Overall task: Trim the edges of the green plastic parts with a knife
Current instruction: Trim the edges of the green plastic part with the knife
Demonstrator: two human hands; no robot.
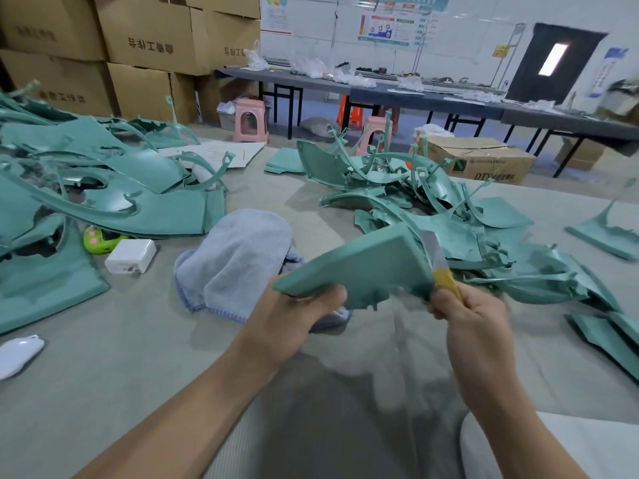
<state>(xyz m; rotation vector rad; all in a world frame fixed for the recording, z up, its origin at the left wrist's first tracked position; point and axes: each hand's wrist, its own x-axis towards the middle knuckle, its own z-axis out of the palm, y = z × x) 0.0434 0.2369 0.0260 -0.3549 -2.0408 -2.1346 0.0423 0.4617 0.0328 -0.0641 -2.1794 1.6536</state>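
Note:
My left hand point(297, 314) grips the near left end of a flat green plastic part point(359, 267), held up above the grey mat. My right hand point(473, 314) grips a knife point(438, 259) with a yellow handle. Its silver blade lies against the right edge of that part, pointing up and away from me. A pile of green plastic parts point(449, 216) lies just behind my hands on the right. A larger heap of green parts point(96, 188) covers the left side.
A grey towel point(238, 257) lies crumpled left of the held part. A white box point(130, 256), a green toy-like object point(98, 240) and a white device point(19, 354) sit on the grey mat point(121, 375). Cardboard boxes point(138, 46), pink stools point(249, 121) and long tables point(415, 95) stand behind.

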